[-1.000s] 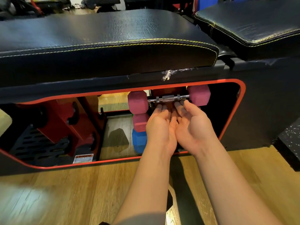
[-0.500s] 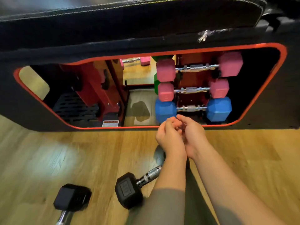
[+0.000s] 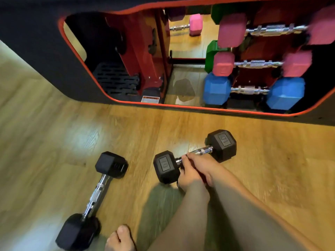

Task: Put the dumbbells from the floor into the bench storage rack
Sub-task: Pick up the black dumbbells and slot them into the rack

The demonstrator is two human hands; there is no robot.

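A black hex dumbbell marked 10 (image 3: 222, 144) lies on the wood floor in front of the bench. Both my hands are wrapped around its chrome handle: my left hand (image 3: 188, 175) near the left head, my right hand (image 3: 203, 164) just beside it. A second black dumbbell (image 3: 97, 192) lies on the floor to the left, untouched. In the bench storage rack (image 3: 257, 49) at the upper right sit two pink dumbbells, the upper (image 3: 233, 29) and the lower (image 3: 223, 64), above a blue dumbbell (image 3: 216, 88).
The left red rack (image 3: 143, 51) inside the bench opening holds nothing visible. Green dumbbell heads (image 3: 211, 55) show behind the pink ones. Another pink dumbbell (image 3: 194, 24) lies on the floor beyond the bench. A bare foot (image 3: 120, 239) is at the bottom edge.
My hands left the top pink dumbbell in the rack, drew back and dropped to the floor, and now close on the black dumbbell's handle. The view tilted down.
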